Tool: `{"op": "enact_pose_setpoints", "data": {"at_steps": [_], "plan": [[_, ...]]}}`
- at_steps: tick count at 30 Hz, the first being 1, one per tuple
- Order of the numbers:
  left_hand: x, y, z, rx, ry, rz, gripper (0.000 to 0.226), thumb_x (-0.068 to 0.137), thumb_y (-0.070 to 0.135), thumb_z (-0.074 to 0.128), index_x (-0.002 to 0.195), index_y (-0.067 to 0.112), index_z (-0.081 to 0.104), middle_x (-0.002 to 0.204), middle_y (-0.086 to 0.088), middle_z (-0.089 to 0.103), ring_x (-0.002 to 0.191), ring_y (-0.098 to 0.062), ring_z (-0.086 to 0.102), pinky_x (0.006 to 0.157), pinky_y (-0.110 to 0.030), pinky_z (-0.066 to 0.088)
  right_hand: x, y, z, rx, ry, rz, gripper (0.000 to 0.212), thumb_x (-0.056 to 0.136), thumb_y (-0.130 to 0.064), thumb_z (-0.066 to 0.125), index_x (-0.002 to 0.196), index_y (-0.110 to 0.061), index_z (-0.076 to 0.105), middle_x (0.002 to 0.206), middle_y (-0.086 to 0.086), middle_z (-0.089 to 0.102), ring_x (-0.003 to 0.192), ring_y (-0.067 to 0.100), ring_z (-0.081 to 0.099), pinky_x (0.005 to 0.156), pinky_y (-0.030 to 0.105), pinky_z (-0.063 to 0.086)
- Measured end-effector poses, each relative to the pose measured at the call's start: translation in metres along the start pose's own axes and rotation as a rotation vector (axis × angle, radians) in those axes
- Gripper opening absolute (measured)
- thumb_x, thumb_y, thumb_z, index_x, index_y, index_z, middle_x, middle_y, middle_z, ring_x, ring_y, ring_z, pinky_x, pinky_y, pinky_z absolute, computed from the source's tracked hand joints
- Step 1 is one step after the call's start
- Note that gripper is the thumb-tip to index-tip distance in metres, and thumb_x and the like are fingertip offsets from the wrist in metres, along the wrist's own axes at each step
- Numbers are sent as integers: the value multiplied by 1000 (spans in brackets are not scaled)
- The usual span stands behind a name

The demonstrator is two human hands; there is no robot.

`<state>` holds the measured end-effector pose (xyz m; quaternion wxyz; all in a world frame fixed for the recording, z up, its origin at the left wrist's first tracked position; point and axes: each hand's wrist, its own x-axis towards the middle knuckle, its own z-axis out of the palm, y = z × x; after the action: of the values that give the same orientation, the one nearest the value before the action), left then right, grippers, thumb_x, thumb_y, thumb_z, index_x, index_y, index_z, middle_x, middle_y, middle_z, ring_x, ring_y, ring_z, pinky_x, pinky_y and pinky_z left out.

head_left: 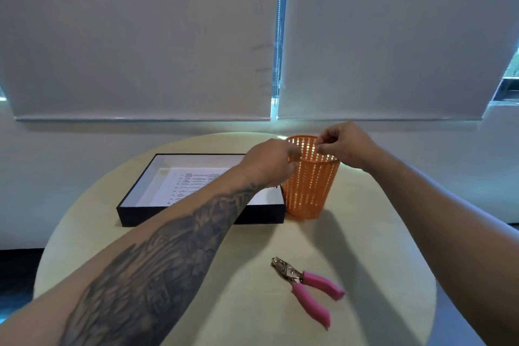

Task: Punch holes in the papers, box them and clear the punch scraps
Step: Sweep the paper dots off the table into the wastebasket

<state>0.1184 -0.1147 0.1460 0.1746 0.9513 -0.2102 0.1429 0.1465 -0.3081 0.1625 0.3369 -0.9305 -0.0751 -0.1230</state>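
An orange perforated bin [310,185] stands on the round cream table [224,261]. Both hands hover at its rim. My left hand [269,161] is at the left side of the rim, fingers curled together. My right hand [344,144] is above the opening, thumb and fingers pinched; whatever it holds is too small to see. To the bin's left lies an open black box [196,216] with printed papers [193,185] inside. The pink-handled hole punch [309,286] lies on the table nearer to me, untouched.
The table's curved edge runs close on the left and right. White roller blinds [140,36] and a wall stand right behind the table. My tattooed left forearm crosses over the box's right part.
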Motion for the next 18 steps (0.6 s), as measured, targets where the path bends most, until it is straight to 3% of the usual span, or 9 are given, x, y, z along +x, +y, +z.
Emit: {"op": "enact_pose_setpoints", "data": {"at_steps": [7,13,15,18], "plan": [[4,-1,2,-5,-11,8,33,98,30,58,129,28,66,133,-1,65,116,-21,61,93,-40,52,11,9,4,51,-46,60,3,93,-14,72,94,-16,73,94,5,72,86,16,66,74,30,49],[2,-4,5,-26,-3,9,36,99,32,55,134,27,62,136,0,63,118,-21,60,93,-38,49,14,10,6,51,-46,64,6,92,-10,72,91,-16,70,92,3,70,86,18,67,71,29,50],[-2,-4,7,-34,-18,13,38,99,34,54,136,28,60,139,2,61,120,-20,59,94,-39,50,13,11,7,16,-42,36,2,92,-17,73,93,-15,72,89,2,70,86,19,67,69,28,48],[-11,-10,6,-55,-25,28,42,98,35,55,139,28,56,146,5,54,127,-19,54,101,-43,48,7,3,11,-42,-22,-26,19,96,-34,68,101,-16,72,92,4,71,88,20,68,76,34,54]]}}
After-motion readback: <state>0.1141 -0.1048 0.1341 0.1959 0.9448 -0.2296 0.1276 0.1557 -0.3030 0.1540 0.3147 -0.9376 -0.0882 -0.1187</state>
